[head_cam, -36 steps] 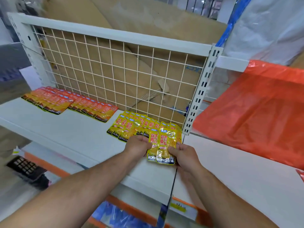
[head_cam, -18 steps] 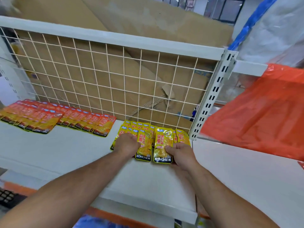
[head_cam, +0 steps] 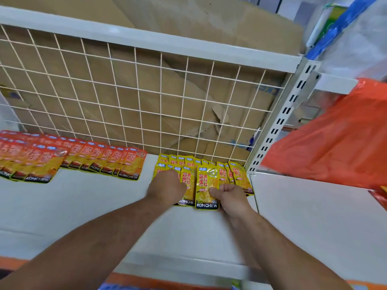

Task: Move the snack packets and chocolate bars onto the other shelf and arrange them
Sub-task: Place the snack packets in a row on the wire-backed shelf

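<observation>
Having dropped from mid-air, the yellow Konchew packets (head_cam: 235, 174) now lie on the white shelf (head_cam: 83, 206), right hand (head_cam: 232, 197) pinching the front packet (head_cam: 206, 185), left hand (head_cam: 166, 186) covering its neighbours with its grip hidden, so probably only straightening remains.

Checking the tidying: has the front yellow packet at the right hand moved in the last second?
Yes. The front yellow packet slid back toward the wire mesh, nearer the other yellow packets.
</observation>
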{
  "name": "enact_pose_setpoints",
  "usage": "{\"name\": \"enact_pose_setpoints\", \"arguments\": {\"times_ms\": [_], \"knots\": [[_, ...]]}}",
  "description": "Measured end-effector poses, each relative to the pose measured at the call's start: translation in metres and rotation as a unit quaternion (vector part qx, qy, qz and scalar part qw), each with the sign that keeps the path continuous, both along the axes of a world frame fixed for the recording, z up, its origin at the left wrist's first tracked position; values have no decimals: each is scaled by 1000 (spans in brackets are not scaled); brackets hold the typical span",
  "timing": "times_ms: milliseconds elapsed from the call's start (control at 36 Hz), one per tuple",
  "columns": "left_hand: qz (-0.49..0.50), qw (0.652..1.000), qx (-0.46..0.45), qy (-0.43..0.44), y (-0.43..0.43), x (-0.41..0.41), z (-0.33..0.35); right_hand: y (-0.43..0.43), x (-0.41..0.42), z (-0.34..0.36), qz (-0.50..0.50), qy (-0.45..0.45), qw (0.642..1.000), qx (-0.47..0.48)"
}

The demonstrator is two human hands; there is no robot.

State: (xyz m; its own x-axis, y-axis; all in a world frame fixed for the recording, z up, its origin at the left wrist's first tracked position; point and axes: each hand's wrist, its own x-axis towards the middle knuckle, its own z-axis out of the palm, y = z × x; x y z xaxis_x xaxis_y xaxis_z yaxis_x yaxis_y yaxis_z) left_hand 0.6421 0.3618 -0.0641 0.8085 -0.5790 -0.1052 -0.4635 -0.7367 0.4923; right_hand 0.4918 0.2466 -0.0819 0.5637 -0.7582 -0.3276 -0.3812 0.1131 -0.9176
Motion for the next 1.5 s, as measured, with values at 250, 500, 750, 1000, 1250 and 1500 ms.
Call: {"name": "enact_pose_setpoints", "arguments": {"times_ms": [250,500,750,1000,1250,1500], "knots": [[-39,999,7,-16,3,4,-2,4,10,2,-7,35,999,-18],[-56,997,-22,-54,13,3,7,10,25,6,-3,172,974,-147],[-105,976,-98,-161,20,4,-6,20,26,6,9,267,929,-256],[-129,968,-97,-191,21,3,-16,24,23,9,13,289,913,-286],[-213,940,-112,-242,8,-8,-18,25,5,21,8,299,845,-443],[-342,916,-49,-204,-22,-57,-16,21,-66,13,72,350,789,-501]]}}
